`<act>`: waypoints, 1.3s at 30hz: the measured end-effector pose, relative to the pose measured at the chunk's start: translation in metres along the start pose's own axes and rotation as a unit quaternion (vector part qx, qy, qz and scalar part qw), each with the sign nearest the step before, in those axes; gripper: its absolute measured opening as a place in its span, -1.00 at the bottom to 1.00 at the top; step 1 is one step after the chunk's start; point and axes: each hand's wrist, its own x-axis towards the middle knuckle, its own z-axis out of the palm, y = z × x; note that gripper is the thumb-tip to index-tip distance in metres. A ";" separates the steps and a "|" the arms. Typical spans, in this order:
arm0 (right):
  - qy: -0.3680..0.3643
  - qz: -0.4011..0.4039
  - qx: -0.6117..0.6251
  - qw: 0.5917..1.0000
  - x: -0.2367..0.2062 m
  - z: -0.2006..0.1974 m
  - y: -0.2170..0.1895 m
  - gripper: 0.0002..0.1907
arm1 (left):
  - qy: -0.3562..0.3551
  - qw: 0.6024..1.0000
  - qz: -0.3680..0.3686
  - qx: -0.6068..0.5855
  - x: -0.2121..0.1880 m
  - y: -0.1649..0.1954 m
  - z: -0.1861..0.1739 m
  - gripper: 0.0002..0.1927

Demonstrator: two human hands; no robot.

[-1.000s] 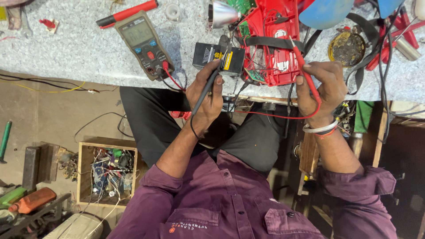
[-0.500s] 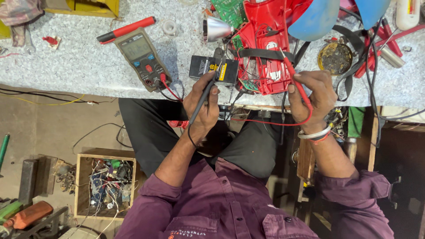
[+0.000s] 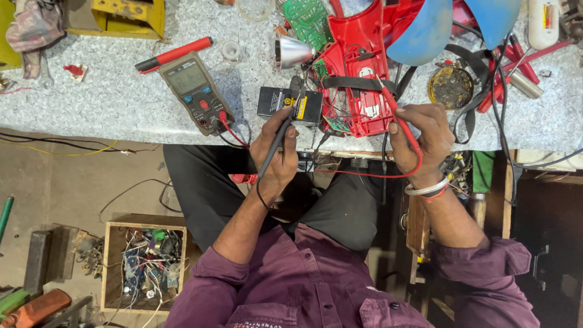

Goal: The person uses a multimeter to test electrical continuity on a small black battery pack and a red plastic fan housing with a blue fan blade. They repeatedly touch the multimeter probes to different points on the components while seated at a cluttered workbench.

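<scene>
My left hand (image 3: pixel 276 155) grips a black test probe (image 3: pixel 280 130) whose tip touches a small black battery (image 3: pixel 288 103) lying on the speckled bench. My right hand (image 3: pixel 425 136) pinches a red test probe (image 3: pixel 395 112) with its tip against the red plastic device shell (image 3: pixel 358 67). Both probe leads run to a grey multimeter (image 3: pixel 193 91) lying to the left of the battery. A silver reflector cone (image 3: pixel 293 51) and a green circuit board (image 3: pixel 311 19) sit at the shell's top.
A red-and-black screwdriver (image 3: pixel 173 53) lies above the meter. Blue fan blades (image 3: pixel 452 21), a round tin (image 3: pixel 450 87) and tangled cables crowd the right bench. A yellow box (image 3: pixel 115 15) stands far left. On the floor is a wooden box (image 3: pixel 112 237) holding wires and parts.
The view has tilted toward me, so the bench sits higher in frame. Both hands keep their probes near the battery and the red shell with little movement.
</scene>
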 end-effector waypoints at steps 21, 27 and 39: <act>0.008 -0.012 0.012 1.000 -0.148 -0.023 0.075 -0.84 | -0.012 1.000 -0.023 0.000 -0.151 -0.042 0.080 -0.69; 0.008 -0.008 0.010 1.000 -0.179 -0.037 0.090 -0.82 | -0.008 1.000 -0.015 -0.002 -0.182 -0.046 0.102 -0.70; 0.009 -0.015 0.011 1.000 -0.185 -0.042 0.091 -0.83 | -0.005 1.000 -0.020 0.005 -0.191 -0.045 0.106 -0.68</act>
